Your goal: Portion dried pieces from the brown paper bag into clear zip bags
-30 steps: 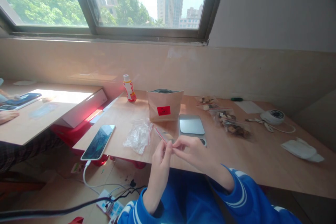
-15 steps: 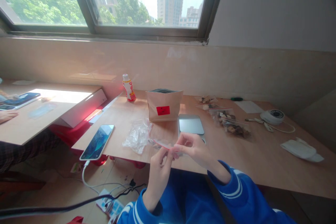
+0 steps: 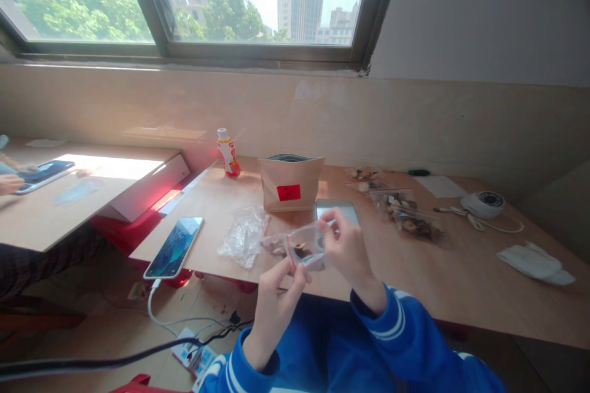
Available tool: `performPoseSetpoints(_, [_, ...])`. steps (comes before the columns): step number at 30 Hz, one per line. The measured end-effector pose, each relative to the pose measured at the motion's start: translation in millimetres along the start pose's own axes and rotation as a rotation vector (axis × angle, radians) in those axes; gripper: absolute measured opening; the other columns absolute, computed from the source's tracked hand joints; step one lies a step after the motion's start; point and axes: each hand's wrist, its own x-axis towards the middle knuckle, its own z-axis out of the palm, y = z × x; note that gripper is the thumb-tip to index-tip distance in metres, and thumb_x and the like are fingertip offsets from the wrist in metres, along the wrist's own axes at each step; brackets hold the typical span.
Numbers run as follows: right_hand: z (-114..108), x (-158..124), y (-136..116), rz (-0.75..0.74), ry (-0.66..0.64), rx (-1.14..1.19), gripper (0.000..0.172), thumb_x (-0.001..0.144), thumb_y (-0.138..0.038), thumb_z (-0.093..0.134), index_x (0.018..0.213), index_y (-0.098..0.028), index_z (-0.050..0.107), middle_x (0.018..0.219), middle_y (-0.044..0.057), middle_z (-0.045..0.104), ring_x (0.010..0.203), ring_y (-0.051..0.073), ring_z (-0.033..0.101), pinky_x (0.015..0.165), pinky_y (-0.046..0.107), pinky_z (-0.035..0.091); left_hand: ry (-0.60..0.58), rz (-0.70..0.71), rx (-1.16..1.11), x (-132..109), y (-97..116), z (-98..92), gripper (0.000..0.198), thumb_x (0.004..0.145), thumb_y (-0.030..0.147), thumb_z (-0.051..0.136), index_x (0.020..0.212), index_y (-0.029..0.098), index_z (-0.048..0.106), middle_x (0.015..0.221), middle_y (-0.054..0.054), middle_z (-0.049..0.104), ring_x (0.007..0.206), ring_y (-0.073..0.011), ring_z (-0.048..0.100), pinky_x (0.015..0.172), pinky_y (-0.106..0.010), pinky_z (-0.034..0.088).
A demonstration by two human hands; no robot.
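Observation:
Between my hands is a small clear zip bag (image 3: pixel 305 244) with a red seal line and dark brown dried pieces inside. My left hand (image 3: pixel 281 291) pinches its lower left corner by the red line. My right hand (image 3: pixel 343 249) is closed on the bag's right side. Just behind it, another clear bag (image 3: pixel 273 248) with brown pieces lies on the table, partly covered. A crumpled clear plastic bag (image 3: pixel 243 238) lies to the left. Beyond my hands stands an open brown paper pouch (image 3: pixel 291 181) with a red label, and a silver-topped scale (image 3: pixel 338 209) is partly hidden by my right hand.
Several filled zip bags (image 3: pixel 417 224) lie right of the scale. Farther right are a white dome camera (image 3: pixel 483 204) and a white cloth (image 3: pixel 535 263). A charging phone (image 3: pixel 174 248) lies at the left edge, and a bottle (image 3: pixel 227 153) stands behind. Another person's hand (image 3: pixel 10 183) is at the left table.
The zip bag has turned from nearly edge-on to face me, showing its contents. My right hand has risen from near my left fingers to the bag's right side.

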Motion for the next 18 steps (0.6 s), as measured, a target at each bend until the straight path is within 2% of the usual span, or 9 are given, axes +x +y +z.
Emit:
performPoseSetpoints(2, [-8.1,10.3,-1.2,0.000,0.063,-0.011,0.014,0.087,-0.030,0.051,0.078,-0.021,0.055,0.069,0.002,0.063,0.059,0.015,0.057,0.055,0.025,0.042,-0.028,-0.010,-0.005,-2.9,-1.9,-1.0,0.034,0.091,0.041,0.048,0.071,0.017,0.063,0.072,-0.005,0.066,0.071,-0.0166,0.061,0.063,-0.023,0.044])
performPoseSetpoints(7, [-27.6,26.8,-9.3,-0.042,0.020,0.145,0.024,0.087,-0.044,0.055,0.082,-0.021,0.056,0.072,0.002,0.063,0.058,0.013,0.058,0.052,0.023,0.045,-0.105,0.030,-0.195,-2.1,-22.4,-1.9,0.043,0.093,0.048,0.041,0.074,0.017,0.064,0.078,-0.008,0.066,0.079,-0.0194,0.062,0.076,-0.029,0.045])
performPoseSetpoints(10, [-27.7,29.3,-9.1,-0.008,-0.061,0.309,0.028,0.085,-0.049,0.057,0.083,-0.021,0.055,0.071,0.000,0.062,0.053,0.011,0.058,0.047,0.022,0.045,-0.008,-0.063,-0.451,3.6,-41.6,6.2,0.048,0.091,0.056,0.037,0.095,0.018,0.066,0.103,-0.011,0.067,0.094,-0.0229,0.063,0.084,-0.035,0.047])
performPoseSetpoints(13, [-19.3,29.4,-5.5,0.059,-0.164,0.378,0.030,0.084,-0.050,0.058,0.083,-0.020,0.055,0.073,0.000,0.063,0.051,0.011,0.058,0.044,0.022,0.045,0.077,-0.175,-0.740,11.5,-53.2,18.4,0.055,0.083,0.061,0.052,0.126,0.026,0.053,0.129,-0.011,0.058,0.111,-0.0267,0.059,0.093,-0.041,0.046])
performPoseSetpoints(16, [-10.6,27.0,-3.6,0.046,-0.239,0.295,0.024,0.084,-0.043,0.060,0.091,-0.021,0.057,0.075,0.000,0.064,0.056,0.012,0.060,0.050,0.024,0.048,0.126,-0.195,-0.900,19.4,-55.3,26.6,0.063,0.082,0.059,0.054,0.135,0.027,0.042,0.135,-0.012,0.054,0.119,-0.0280,0.056,0.100,-0.045,0.042])
performPoseSetpoints(18, [-8.4,23.5,-5.5,-0.062,-0.196,0.197,0.022,0.083,-0.037,0.064,0.097,-0.021,0.058,0.080,0.001,0.065,0.066,0.014,0.061,0.058,0.026,0.050,0.214,-0.218,-0.890,23.8,-55.6,28.2,0.062,0.084,0.054,0.056,0.137,0.027,0.038,0.137,-0.013,0.053,0.117,-0.0269,0.058,0.101,-0.043,0.042])
